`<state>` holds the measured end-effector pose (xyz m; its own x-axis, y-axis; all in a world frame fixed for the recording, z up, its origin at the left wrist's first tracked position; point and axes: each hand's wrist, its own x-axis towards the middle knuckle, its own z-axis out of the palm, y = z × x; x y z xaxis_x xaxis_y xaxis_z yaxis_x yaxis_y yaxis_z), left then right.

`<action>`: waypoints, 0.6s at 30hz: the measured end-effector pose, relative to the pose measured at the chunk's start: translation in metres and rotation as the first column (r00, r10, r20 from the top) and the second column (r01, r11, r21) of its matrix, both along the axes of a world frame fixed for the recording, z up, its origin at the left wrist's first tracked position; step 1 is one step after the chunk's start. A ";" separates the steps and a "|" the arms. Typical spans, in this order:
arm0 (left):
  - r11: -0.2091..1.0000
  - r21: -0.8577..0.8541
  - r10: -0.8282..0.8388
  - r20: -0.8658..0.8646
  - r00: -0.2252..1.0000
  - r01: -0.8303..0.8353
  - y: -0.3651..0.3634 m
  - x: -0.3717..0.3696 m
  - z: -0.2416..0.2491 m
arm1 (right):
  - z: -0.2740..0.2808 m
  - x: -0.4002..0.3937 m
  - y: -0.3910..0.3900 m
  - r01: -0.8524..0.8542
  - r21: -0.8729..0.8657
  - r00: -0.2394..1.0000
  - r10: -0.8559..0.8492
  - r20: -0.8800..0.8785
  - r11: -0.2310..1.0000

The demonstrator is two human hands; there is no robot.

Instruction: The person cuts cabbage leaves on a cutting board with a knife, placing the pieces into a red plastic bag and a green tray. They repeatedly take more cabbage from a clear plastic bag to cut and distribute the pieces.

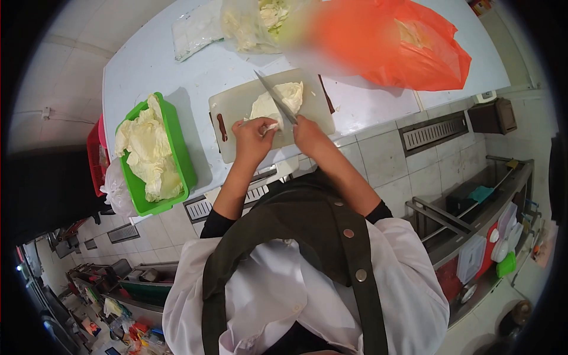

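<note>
A pale cabbage leaf (290, 93) lies on the white cutting board (234, 100). My left hand (254, 137) is closed on the leaf's near edge, its fingertips pinching a piece left of the blade. My right hand (311, 137) is wrapped round the handle of a kitchen knife (276, 97), whose blade crosses the leaf and points away to the upper left. The handle is hidden in my fist. To the left of the board, a green basket (179, 144) holds a heap of cabbage leaves (145, 151).
At the table's far side lie a clear bag (238, 26) of cabbage, a flat clear packet (195, 31) and a red plastic bag (438, 62). A white bag (118, 186) and red crate (95, 157) stand past the basket. A metal rack (449, 222) is at right.
</note>
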<state>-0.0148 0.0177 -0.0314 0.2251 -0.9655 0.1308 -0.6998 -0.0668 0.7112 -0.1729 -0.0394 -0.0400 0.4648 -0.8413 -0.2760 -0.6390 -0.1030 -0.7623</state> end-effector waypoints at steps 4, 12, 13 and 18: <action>0.999 0.000 -0.040 0.175 0.984 0.041 0.018 0.037 0.014 | -0.007 -0.007 -0.011 0.029 -0.054 0.996 -0.025 0.084 0.998; 0.995 0.087 -0.047 0.102 0.994 0.038 0.047 0.066 0.024 | 0.020 -0.016 -0.004 -0.003 -0.060 1.000 0.002 -0.013 0.998; 0.996 0.086 -0.043 0.097 0.994 0.034 0.049 0.066 0.024 | 0.029 -0.015 0.000 -0.045 -0.054 0.999 0.046 0.019 0.998; 0.994 0.108 -0.042 0.091 0.995 0.032 0.057 0.070 0.025 | 0.060 -0.005 0.027 -0.267 0.019 0.964 0.267 -0.012 0.964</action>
<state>0.0548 0.0744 -0.0061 0.1804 -0.9825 0.0460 -0.7660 -0.1110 0.6332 -0.1778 -0.0121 0.0200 0.6675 -0.6826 -0.2974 -0.6011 -0.2583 -0.7563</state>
